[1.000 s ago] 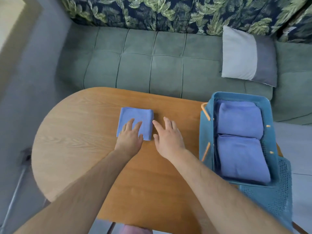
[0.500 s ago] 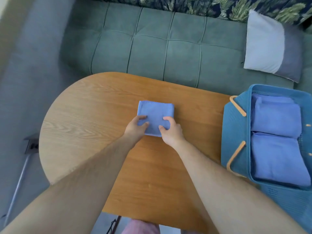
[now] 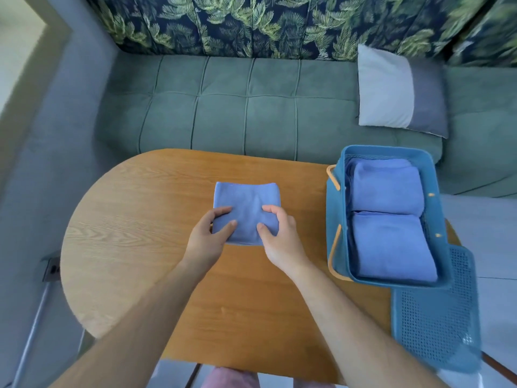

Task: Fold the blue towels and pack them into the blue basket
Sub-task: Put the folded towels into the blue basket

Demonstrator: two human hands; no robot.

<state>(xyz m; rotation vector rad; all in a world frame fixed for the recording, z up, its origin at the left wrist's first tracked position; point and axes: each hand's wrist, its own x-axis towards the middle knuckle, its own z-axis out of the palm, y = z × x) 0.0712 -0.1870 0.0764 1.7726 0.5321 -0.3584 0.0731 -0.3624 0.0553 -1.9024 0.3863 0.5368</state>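
Blue towel (image 3: 246, 203), folded into a small square, is seen at the middle of the desk (image 3: 140, 219), gripped at its near edge by both hands. The left hand (image 3: 207, 242) is closed on the near-left corner, its curled fingers (image 3: 222, 212) laid on the cloth. The right hand (image 3: 282, 242) is closed on the near-right corner, its fingers (image 3: 272, 210) bent over the cloth in the same way.

To the right, on the desk's end, a blue basket (image 3: 386, 151) with orange handles (image 3: 334, 177) is set, and two folded towels (image 3: 391, 245) are packed in it, one behind the other. A perforated blue piece (image 3: 436, 317) is seen under the basket's near end. Beyond the desk a green tufted sofa (image 3: 223, 113) is placed, with a grey pillow (image 3: 391, 88) on its seat and a leaf-patterned backrest (image 3: 251, 23) above.
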